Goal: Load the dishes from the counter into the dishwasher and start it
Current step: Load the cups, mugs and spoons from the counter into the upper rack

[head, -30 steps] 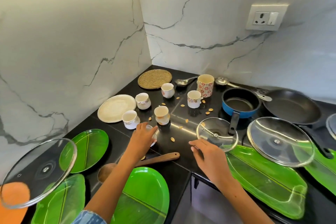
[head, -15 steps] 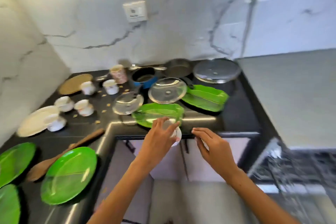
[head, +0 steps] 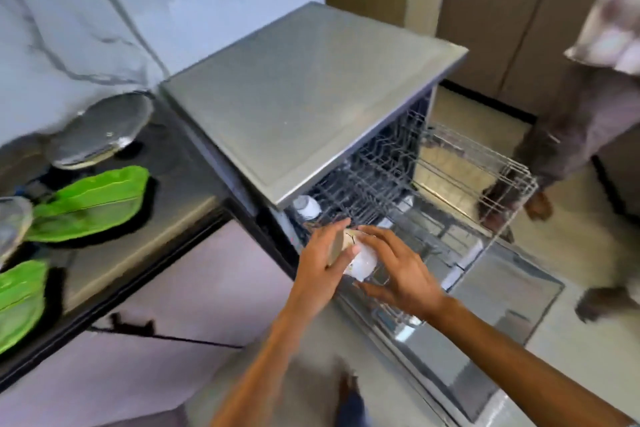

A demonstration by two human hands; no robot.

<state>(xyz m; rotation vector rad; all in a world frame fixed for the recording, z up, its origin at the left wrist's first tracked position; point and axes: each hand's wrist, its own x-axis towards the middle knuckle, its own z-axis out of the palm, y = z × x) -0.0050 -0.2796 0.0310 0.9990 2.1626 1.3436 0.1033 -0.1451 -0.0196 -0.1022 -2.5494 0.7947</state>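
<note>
Over the open dishwasher (head: pixel 311 97), two bare hands meet around a small white cup (head: pixel 362 262). Curled fingers of the left hand (head: pixel 323 267) grip the cup from the side, while the right hand (head: pixel 398 270) lies against it with fingers nearly straight. Pulled out below them, the wire rack (head: pixel 450 166) juts over the lowered door (head: pixel 502 305). Green plates (head: pixel 90 201) and a glass lid (head: pixel 100 130) sit blurred on the black desk (head: pixel 180 170). Another person's legs (head: pixel 571 135) stand beyond the rack.
</note>
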